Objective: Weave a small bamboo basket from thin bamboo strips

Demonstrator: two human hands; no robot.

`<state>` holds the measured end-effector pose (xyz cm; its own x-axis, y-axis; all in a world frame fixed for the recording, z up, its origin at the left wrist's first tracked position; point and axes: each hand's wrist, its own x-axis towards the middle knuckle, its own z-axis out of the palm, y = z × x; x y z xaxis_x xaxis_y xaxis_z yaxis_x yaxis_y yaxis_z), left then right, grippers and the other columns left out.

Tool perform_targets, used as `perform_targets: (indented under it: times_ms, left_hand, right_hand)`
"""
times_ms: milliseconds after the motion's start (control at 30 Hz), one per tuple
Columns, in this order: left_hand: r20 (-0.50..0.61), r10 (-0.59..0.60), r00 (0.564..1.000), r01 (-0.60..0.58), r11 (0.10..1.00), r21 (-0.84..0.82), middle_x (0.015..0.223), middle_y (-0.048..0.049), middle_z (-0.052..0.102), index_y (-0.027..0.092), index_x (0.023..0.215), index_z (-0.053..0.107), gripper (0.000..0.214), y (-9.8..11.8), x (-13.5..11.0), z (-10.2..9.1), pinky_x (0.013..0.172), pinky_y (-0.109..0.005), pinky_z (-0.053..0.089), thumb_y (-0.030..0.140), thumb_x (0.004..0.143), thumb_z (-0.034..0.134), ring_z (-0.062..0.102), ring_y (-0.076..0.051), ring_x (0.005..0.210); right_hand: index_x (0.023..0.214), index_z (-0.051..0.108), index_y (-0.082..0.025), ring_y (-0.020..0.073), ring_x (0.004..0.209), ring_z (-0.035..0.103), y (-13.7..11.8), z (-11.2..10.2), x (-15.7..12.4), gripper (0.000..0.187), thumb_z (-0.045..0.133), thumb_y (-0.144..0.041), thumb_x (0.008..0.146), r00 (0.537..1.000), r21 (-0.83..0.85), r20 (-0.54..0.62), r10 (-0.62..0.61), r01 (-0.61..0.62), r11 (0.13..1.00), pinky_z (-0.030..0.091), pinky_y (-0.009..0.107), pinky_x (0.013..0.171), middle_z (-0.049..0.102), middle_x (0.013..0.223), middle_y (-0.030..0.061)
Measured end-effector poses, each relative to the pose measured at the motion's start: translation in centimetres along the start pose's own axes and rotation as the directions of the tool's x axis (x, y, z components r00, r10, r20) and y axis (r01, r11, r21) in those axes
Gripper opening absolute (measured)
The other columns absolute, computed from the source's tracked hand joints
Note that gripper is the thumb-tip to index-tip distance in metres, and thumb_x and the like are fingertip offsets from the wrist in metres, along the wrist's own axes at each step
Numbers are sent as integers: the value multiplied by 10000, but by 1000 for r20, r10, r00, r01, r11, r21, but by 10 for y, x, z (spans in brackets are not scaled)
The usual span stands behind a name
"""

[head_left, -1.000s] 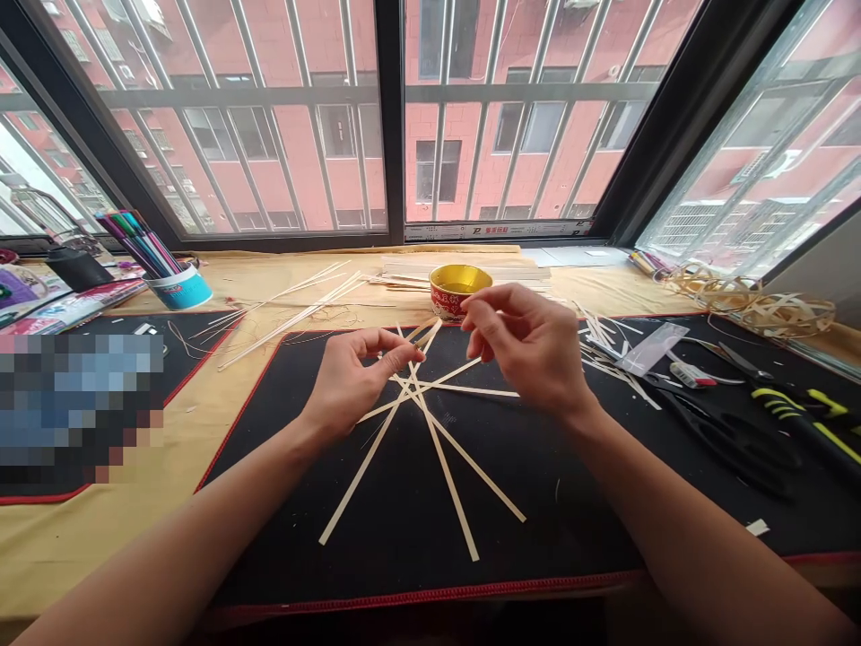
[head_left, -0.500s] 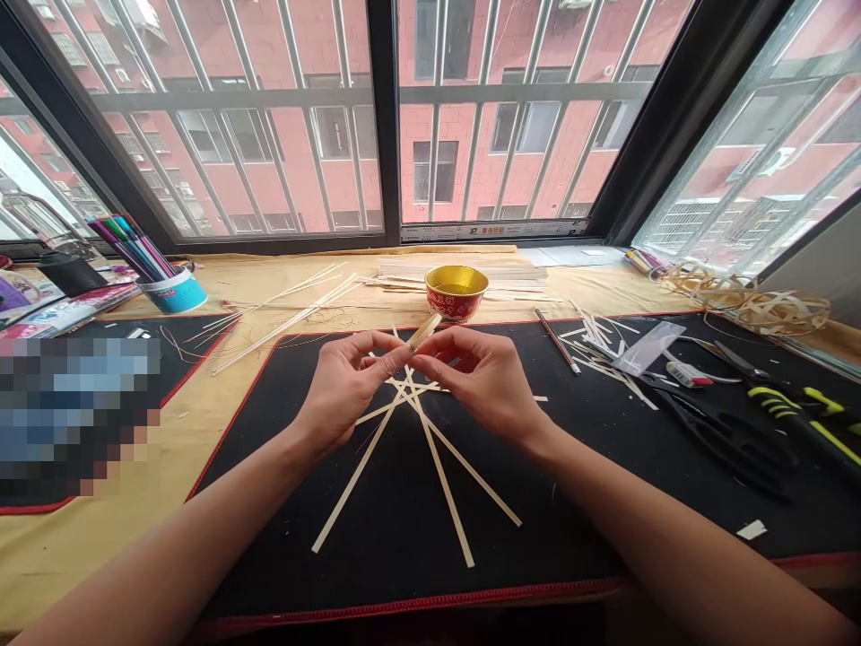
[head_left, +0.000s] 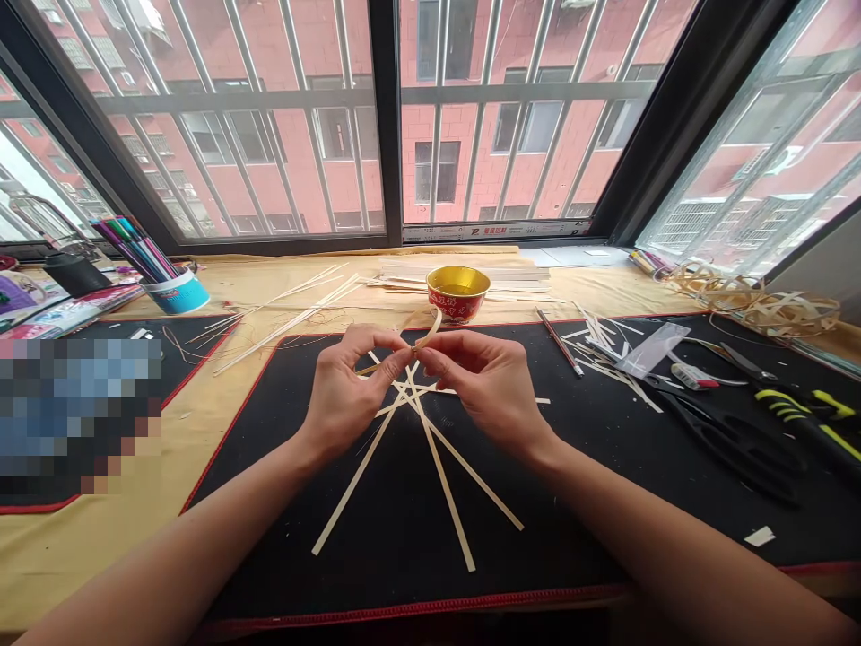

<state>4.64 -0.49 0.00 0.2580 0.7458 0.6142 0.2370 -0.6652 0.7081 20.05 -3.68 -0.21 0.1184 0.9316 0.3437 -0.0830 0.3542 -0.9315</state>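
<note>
A thin pale strip (head_left: 432, 328), looking like bamboo, is pinched at fingertip height by both hands. Its curved end rises past the fingers in front of the bowl. My left hand (head_left: 344, 390) closes thumb and forefinger on one side of it. My right hand (head_left: 490, 386) does likewise, the fingertips of the two hands nearly touching. Below them, several flat bamboo strips (head_left: 448, 498) lie crossed in a star shape on the black mat (head_left: 383, 547). The hands hide part of the star's far side.
Behind the hands stands a red bowl (head_left: 458, 303) with a gold inside. Loose strips (head_left: 296, 318) lie back left, near a blue pen cup (head_left: 178, 294). At right are a pencil (head_left: 560, 343), strip offcuts (head_left: 615, 372), scissors (head_left: 733, 440) and yellow-black pliers (head_left: 800, 417).
My hands have drawn slightly closer together and turned the held strip. Its raised end now shows as a narrow curve instead of a wider, flatter piece. The crossed strips stay put.
</note>
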Motion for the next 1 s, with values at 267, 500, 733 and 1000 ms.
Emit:
perform_targets:
  times_ms: [267, 500, 733, 1000]
  left_hand:
    - [-28, 198, 980, -192, 969, 157, 804, -26, 642, 190, 791, 651, 29, 3, -2, 2, 804, -357, 451, 191, 820, 656, 574, -186, 862]
    - [-18, 417, 909, -375, 835, 403, 749, -14, 641, 193, 791, 635, 59, 12, -2, 0, 774, -381, 428, 147, 821, 655, 557, -187, 835]
    - [27, 616, 787, -516, 634, 577, 786, -25, 689, 209, 870, 629, 128, 14, -5, -5, 829, -431, 362, 96, 812, 635, 574, -214, 881]
    - [113, 714, 691, -599, 479, 641, 784, -18, 723, 231, 915, 638, 194, 17, -3, -14, 849, -443, 332, 81, 796, 604, 609, -231, 849]
  right_hand:
    - [846, 755, -167, 139, 649, 636, 4, 5, -6, 288, 790, -374, 649, 999, 23, -40, 7, -6, 1000, 533, 247, 595, 712, 747, 15]
    - [876, 725, -183, 171, 771, 706, -1, 12, -11, 274, 812, -232, 621, 992, 210, -120, 29, -3, 978, 594, 305, 772, 743, 812, 11]
    - [896, 681, -172, 162, 761, 717, -2, 15, -13, 353, 840, -190, 582, 991, 301, -130, 43, -2, 954, 614, 281, 742, 747, 801, 12]
    - [905, 672, -198, 143, 750, 705, -4, 15, -14, 328, 827, -213, 616, 994, 262, -95, -62, 85, 961, 619, 274, 740, 724, 783, -7]
